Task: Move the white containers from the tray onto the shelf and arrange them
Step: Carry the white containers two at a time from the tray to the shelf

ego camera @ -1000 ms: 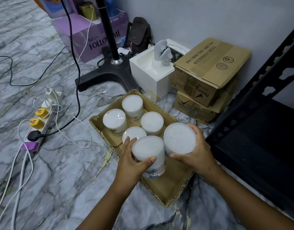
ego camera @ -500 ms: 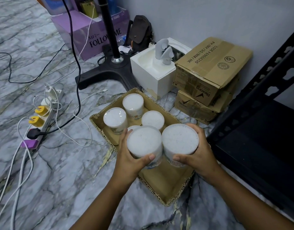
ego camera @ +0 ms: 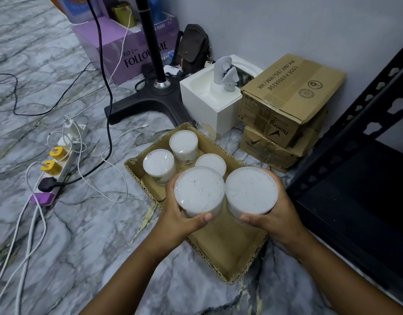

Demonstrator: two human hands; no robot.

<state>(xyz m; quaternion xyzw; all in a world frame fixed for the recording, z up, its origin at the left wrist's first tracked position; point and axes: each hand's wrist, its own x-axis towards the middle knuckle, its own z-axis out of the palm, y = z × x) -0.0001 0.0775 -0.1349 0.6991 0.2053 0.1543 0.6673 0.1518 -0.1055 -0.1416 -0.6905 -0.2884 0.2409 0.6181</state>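
Note:
My left hand (ego camera: pixel 176 220) grips one white container (ego camera: pixel 199 192) and my right hand (ego camera: pixel 276 214) grips another white container (ego camera: pixel 251 193). Both are lifted side by side above the cardboard tray (ego camera: pixel 227 253), which lies on the marble floor. Three more white containers stay in the tray's far half: one at the back (ego camera: pixel 183 145), one on the left (ego camera: pixel 159 164) and one partly hidden behind the lifted pair (ego camera: pixel 210 163). The black metal shelf (ego camera: pixel 355 189) stands just right of the tray.
Two stacked cardboard boxes (ego camera: pixel 286 105) and a white box (ego camera: pixel 209 103) sit behind the tray. A black stand base (ego camera: pixel 148 101) and a purple box (ego camera: pixel 118 46) lie further back. A power strip (ego camera: pixel 57 164) with cables sprawls on the floor to the left.
Both hands have raised their containers up from the tray toward the camera. The fourth container left in the tray is now hidden behind them.

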